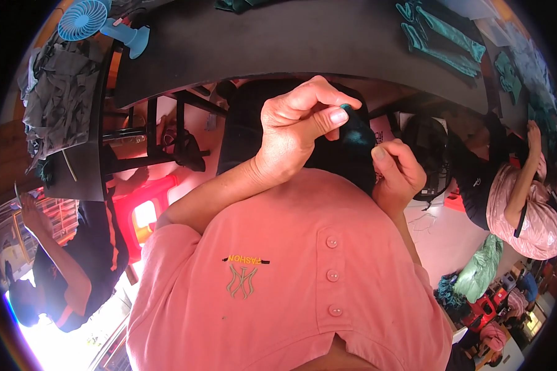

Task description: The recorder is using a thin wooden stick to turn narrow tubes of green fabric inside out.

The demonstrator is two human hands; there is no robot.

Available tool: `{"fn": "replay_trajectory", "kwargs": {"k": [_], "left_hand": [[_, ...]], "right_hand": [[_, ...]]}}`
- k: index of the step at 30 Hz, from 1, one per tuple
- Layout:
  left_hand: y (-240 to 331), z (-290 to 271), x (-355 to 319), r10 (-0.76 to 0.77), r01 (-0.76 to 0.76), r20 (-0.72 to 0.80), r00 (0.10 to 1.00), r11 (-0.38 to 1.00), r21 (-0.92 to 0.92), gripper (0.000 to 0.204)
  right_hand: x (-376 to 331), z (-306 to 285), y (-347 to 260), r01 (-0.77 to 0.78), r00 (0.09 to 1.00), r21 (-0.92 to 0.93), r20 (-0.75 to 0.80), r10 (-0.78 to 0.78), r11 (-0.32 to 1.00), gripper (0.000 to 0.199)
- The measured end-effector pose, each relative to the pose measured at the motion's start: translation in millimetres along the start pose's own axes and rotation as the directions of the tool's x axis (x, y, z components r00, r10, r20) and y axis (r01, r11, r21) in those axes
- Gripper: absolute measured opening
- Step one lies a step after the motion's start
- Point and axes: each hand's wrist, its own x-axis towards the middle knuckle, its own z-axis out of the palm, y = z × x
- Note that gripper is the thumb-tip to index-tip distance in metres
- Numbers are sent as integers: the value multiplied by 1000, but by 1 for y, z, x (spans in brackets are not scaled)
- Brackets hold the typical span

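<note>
In front of my chest, my left hand [303, 120] pinches the top of a small dark green cloth piece [356, 133] between thumb and forefinger. The cloth hangs over my dark lap, and its lower outline blends into the black behind it. To its right, my right hand [399, 172] is closed, with thumb and forefinger pressed together beside the cloth. Whatever those fingers hold, if anything, is too small or hidden to make out. Both hands are raised below the near edge of the dark table [278, 46].
Green folded cloth strips [442, 43] lie at the table's right end. A blue fan [83, 20] stands far left above a pile of dark grey cloth [62, 93]. One person [74, 266] works at left, another [520, 204] at right. A red stool [143, 207] stands at left.
</note>
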Motion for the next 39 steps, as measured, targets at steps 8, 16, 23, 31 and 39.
{"fn": "replay_trajectory", "kwargs": {"k": [8, 16, 23, 31, 39], "left_hand": [[4, 0, 3, 60, -60, 2, 998, 998, 4, 11], [3, 0, -1, 82, -86, 75, 994, 994, 63, 9], [0, -3, 5, 127, -142, 99, 987, 977, 158, 11], [18, 1, 20, 33, -48, 69, 997, 973, 226, 24], [10, 8, 30, 300, -319, 130, 945, 933, 167, 17]], "right_hand": [[9, 5, -12, 67, 995, -133, 76, -58, 989, 13], [3, -4, -12, -328, 929, 107, 214, 300, 939, 19], [6, 3, -14, -322, 932, 98, 206, 298, 942, 22], [8, -1, -15, -254, 953, 88, 195, 233, 963, 20], [7, 10, -11, -415, 886, 449, 398, 239, 791, 17]]}}
